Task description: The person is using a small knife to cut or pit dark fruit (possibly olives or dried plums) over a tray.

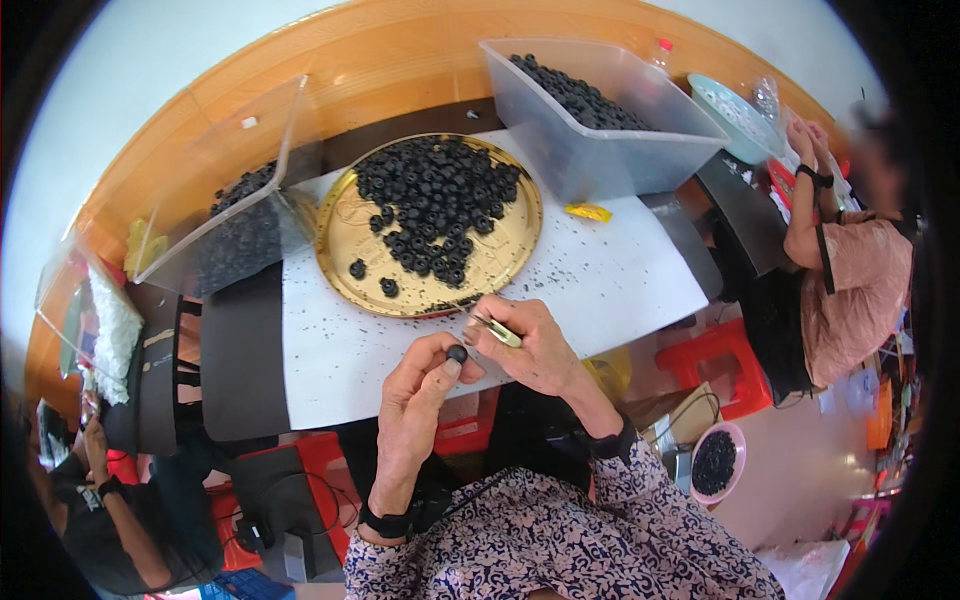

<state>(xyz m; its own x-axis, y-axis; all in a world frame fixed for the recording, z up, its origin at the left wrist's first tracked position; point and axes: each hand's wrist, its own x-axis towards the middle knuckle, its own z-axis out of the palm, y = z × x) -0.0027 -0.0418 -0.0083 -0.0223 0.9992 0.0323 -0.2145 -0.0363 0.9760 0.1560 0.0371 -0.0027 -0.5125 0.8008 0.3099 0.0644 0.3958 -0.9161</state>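
Fingers of the left hand (412, 388) pinched a round black piece (457, 354), those of the right hand (541, 348) a pale-handled tool (506, 336); slippage on the curve could have nicked the left hand.

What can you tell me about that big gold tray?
The gold tray is round, shiny and metallic-looking, with a raised rim. It lies flat on a white sheet. Black pieces cover its middle and far side; dark crumbs speckle its near edge. Whether the right hand touches it is unclear.
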